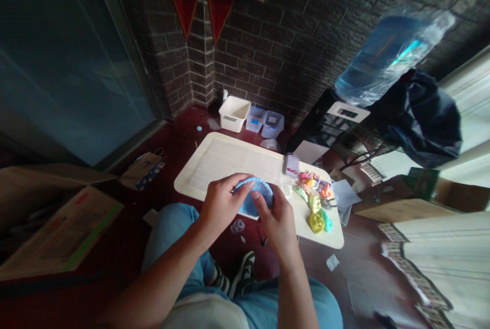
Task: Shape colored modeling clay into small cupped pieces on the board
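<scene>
Both of my hands hold a light-blue, shallow bowl-shaped piece [255, 205] with a bumpy rim, above the near edge of the low cream table [191, 192]. My left hand [225, 199] grips its left side, thumb over the rim. Around the right side curl the fingers of my right hand [277, 217], with the thumb pressed at the inside. Its underside is hidden. To the right on the table lie yellow wrapped lumps [316, 222], a teal lump [326, 221] and a pile of pink and orange pieces [312, 182].
A clear textured mat [237, 160] covers much of the tabletop. Behind the table stand a white bin [234, 115] and clear plastic boxes [273, 125]. A water dispenser [319, 125] is at the back right. Cardboard boxes [57, 232] stand at the left, a paper bag [142, 170] nearby.
</scene>
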Available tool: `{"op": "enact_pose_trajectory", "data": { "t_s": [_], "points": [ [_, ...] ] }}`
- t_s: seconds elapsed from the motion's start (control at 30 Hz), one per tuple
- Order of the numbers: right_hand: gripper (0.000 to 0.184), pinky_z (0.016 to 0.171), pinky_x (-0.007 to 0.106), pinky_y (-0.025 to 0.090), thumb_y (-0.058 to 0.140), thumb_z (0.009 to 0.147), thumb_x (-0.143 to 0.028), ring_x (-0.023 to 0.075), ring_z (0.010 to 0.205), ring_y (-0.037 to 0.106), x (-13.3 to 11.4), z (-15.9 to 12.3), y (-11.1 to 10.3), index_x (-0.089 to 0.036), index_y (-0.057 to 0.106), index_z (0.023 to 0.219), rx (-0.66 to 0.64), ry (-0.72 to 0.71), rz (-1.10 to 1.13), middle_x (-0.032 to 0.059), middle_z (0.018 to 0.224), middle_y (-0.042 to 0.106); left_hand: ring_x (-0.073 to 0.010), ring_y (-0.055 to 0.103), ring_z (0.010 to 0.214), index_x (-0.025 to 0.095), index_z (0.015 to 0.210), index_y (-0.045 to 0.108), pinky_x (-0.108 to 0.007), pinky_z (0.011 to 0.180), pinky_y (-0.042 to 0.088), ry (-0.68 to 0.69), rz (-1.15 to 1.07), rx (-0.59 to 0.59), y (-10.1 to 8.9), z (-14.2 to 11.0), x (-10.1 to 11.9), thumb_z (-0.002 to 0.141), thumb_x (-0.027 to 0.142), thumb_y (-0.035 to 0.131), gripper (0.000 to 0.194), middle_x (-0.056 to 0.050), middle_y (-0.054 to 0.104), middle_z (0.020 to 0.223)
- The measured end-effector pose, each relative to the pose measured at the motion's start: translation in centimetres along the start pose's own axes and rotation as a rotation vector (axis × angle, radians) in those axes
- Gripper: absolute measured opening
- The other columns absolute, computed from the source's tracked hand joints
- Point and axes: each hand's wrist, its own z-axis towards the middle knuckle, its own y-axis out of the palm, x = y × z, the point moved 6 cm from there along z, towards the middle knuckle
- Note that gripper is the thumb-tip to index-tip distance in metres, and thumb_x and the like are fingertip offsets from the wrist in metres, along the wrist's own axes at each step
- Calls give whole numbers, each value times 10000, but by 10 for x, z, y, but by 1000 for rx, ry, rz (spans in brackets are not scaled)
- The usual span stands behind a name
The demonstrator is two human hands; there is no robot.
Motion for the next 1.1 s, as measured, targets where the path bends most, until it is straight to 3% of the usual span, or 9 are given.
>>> {"op": "enact_pose_trajectory", "data": {
  "t_s": [0.1, 0.2, 0.33, 0.47, 0.6, 0.7, 0.8, 0.97, 1.1],
  "points": [
    [317, 410, 203, 381, 593, 856, -486, 109, 432, 509, 11, -2, 4, -169, 595, 853, -13, 114, 38, -39, 561, 549, -172, 718, 857, 199, 998, 688, -240, 754, 538, -50, -51, -36, 5, -1, -3, 878, 282, 607, 167, -32, 766, 956],
    [327, 411, 198, 391, 589, 858, -479, 112, 463, 519, 16, -3, 3, -174, 570, 742, 29, 111, 60, -32, 553, 532, -190, 710, 922, 205, 1097, 656, -266, 807, 533, -85, -21, -113, 11, -2, -6, 855, 257, 619, 251, -45, 754, 1043],
    [342, 393, 196, 410, 622, 834, -498, 92, 436, 478, 22, -3, 5, -168, 576, 757, 43, 154, 194, -44, 554, 509, -209, 718, 884, 202, 1061, 701, -284, 769, 534, -131, 23, -187, 14, -3, -9, 879, 275, 581, 230, -56, 771, 991],
    [396, 328, 188, 353, 673, 780, -539, 73, 355, 426, 26, -5, 11, -154, 603, 842, -27, 254, 297, -51, 520, 526, -207, 723, 810, 207, 1015, 726, -271, 704, 533, -120, 34, -162, 14, -4, -8, 891, 275, 560, 219, -56, 780, 915],
    [358, 381, 196, 396, 736, 737, -487, 82, 424, 460, 31, -7, 11, -151, 623, 789, 27, 265, 371, -29, 560, 572, -213, 709, 911, 197, 1135, 677, -287, 776, 537, -162, -58, -166, 16, -9, -16, 890, 305, 577, 286, -81, 755, 1058],
    [311, 435, 204, 423, 750, 740, -440, 85, 469, 479, 38, -8, 9, -154, 630, 764, 71, 251, 458, -26, 586, 592, -218, 670, 1043, 209, 1288, 577, -311, 870, 525, -215, -259, -250, 21, -12, -23, 876, 370, 618, 445, -104, 664, 1273],
    [330, 362, 197, 331, 767, 721, -447, 71, 374, 416, 48, -11, 9, -160, 604, 704, 95, 354, 574, -48, 480, 540, -229, 572, 1230, 214, 1309, 558, -324, 978, 476, -312, -542, -313, 27, -13, -29, 876, 453, 614, 497, -108, 580, 1390],
    [447, 330, 210, 311, 632, 804, -598, 118, 358, 505, 38, -16, 21, -152, 649, 792, -87, 397, 625, 17, 501, 619, -249, 649, 1089, 211, 1258, 594, -337, 773, 554, -655, -1134, -274, 49, -15, -33, 921, 627, 377, 577, -117, 624, 1324],
    [610, 333, 216, 325, 434, 873, -689, 132, 345, 519, 30, -20, 16, -133, 683, 886, -169, 396, 422, 26, 474, 611, -239, 687, 1013, 141, 1104, 635, -347, 805, 554, -950, -1452, -208, 64, -21, -40, 941, 526, 408, 475, -147, 703, 1148]
  ]
}}
